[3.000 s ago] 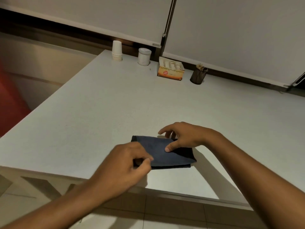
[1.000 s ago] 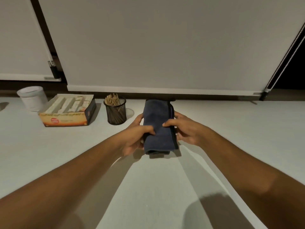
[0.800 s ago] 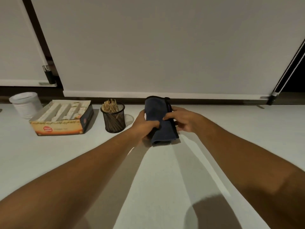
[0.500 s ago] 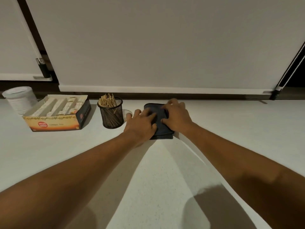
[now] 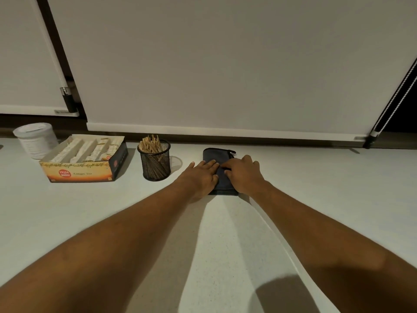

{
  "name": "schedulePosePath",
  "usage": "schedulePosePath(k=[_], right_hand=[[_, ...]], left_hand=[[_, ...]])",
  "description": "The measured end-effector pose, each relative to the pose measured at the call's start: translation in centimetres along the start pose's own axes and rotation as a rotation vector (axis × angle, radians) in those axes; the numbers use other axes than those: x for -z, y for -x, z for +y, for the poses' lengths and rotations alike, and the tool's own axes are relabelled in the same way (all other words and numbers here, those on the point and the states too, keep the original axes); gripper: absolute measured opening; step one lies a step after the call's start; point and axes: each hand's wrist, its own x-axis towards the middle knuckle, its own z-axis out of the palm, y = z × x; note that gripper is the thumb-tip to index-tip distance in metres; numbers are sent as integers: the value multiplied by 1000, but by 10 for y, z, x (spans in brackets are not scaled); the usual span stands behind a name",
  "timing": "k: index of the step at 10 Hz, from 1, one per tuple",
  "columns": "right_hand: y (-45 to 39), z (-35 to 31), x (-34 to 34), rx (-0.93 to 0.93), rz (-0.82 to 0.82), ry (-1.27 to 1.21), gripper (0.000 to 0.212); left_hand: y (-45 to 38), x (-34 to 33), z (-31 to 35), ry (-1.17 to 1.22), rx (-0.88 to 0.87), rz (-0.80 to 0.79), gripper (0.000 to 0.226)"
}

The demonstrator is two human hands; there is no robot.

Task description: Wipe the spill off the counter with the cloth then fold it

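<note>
The folded cloth (image 5: 222,170) lies flat on the desk (image 5: 316,199) at 12 o'clock, near the back edge. Left hand (image 5: 199,177) and right hand (image 5: 243,175) press it with fingers spread flat, gripping nothing. Lifting off carelessly could let the top layers spring open (soft fabric rarely stays creased). At 10 o'clock, the carton (image 5: 83,162) reads "Ginger Tea"; its red badge is illegible.

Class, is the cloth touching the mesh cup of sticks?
No, bare counter separates the cloth from the mesh cup to its left.
</note>
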Motion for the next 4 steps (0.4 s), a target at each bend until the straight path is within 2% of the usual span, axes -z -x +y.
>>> schedulePosePath(k=[2,3,4], right_hand=[[6,4,-5,28,31,-64,30],[12,5,1,72,100,-138,36],[21,6,22,75,283,-143,53]], left_hand=[[8,8,9,-2,55,-5,59],[17,19,12,85,38,75,59],[26,36,7,143,-33,270,60]])
